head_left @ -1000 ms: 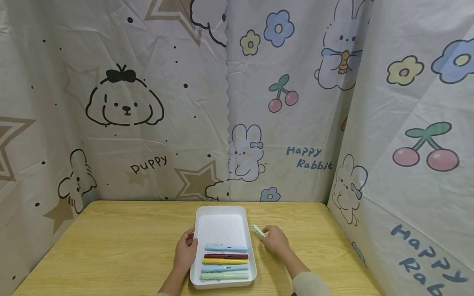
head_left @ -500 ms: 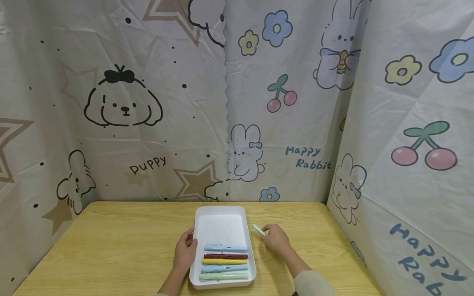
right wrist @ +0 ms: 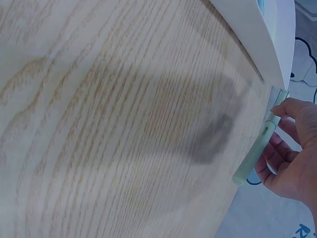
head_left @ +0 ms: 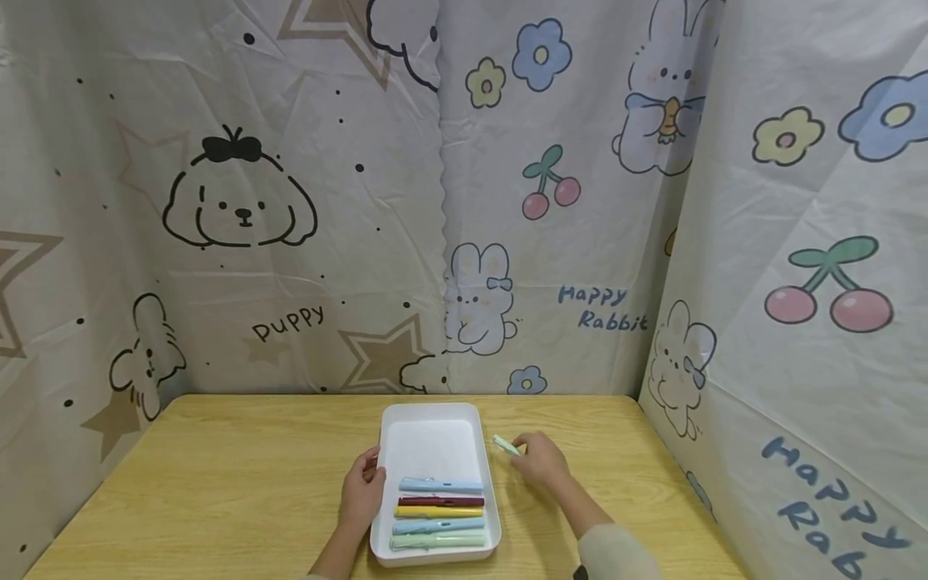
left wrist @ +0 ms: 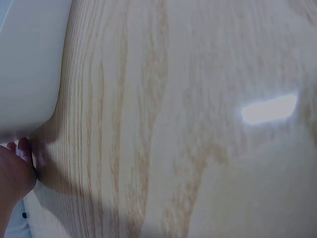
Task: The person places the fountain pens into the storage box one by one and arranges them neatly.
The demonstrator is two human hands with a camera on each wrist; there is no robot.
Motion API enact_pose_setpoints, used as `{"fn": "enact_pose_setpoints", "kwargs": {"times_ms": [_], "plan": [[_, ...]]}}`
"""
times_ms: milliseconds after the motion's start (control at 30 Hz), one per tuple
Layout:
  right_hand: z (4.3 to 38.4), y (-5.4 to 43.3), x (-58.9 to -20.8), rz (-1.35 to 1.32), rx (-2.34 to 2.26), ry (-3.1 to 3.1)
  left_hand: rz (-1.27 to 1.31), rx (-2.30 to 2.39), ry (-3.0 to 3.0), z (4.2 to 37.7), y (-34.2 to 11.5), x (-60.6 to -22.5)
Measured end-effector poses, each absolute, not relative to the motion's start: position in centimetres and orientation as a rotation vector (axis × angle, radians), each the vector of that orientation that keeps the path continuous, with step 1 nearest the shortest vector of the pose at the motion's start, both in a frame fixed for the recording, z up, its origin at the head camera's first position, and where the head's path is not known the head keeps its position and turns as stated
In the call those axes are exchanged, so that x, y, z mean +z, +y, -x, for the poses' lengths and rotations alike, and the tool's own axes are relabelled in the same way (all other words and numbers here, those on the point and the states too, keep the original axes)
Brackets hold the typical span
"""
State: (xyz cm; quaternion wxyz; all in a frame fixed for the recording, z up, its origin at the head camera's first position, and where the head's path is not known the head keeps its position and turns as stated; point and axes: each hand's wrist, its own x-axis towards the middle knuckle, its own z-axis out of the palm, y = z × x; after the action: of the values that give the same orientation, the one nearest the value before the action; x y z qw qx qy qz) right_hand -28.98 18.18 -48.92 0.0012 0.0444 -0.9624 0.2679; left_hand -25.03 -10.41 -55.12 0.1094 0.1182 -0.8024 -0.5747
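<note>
The mint-green pen [head_left: 505, 445] is pinched in the right hand [head_left: 540, 461] fingers just right of the white tray [head_left: 435, 419], its long axis angled away toward the tray, whose left rim is gripped by the left hand [head_left: 362, 493].

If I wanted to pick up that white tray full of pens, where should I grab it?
Probably by its two long side rims, one hand from each side. The white tray is an oblong with a raised lip, and the left hand already holds its left rim; the pens sit crosswise near you.

The right hand [right wrist: 292, 151] pinches a pale green pen [right wrist: 257, 148] just beside the white tray [right wrist: 257, 37], above the wooden table [right wrist: 109, 129].
</note>
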Motion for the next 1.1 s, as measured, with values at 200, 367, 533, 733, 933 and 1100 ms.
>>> {"fn": "enact_pose_setpoints", "kwargs": {"times_ms": [200,367,533,733,933,1100], "plan": [[29.16,18.24,-48.53,-0.214,0.831,-3.002,-0.349,-1.699,-2.358,24.92,-10.41,-54.87],[29.28,18.25,-48.60,-0.256,0.825,-2.999,-0.359,-1.704,-2.361,24.84,-10.37,-54.89],[29.27,17.96,-48.34,-0.333,0.815,-2.994,-0.345,-1.697,-2.354,24.88,-10.39,-54.96],[29.31,17.79,-48.30,-0.360,0.800,-3.010,-0.348,-1.692,-2.354,24.87,-10.32,-54.96],[29.47,17.65,-48.17,-0.382,0.805,-3.015,-0.356,-1.696,-2.362,24.84,-10.30,-54.84],[29.72,17.33,-48.00,-0.399,0.810,-3.014,-0.344,-1.701,-2.355,24.72,-10.35,-54.73]]}}
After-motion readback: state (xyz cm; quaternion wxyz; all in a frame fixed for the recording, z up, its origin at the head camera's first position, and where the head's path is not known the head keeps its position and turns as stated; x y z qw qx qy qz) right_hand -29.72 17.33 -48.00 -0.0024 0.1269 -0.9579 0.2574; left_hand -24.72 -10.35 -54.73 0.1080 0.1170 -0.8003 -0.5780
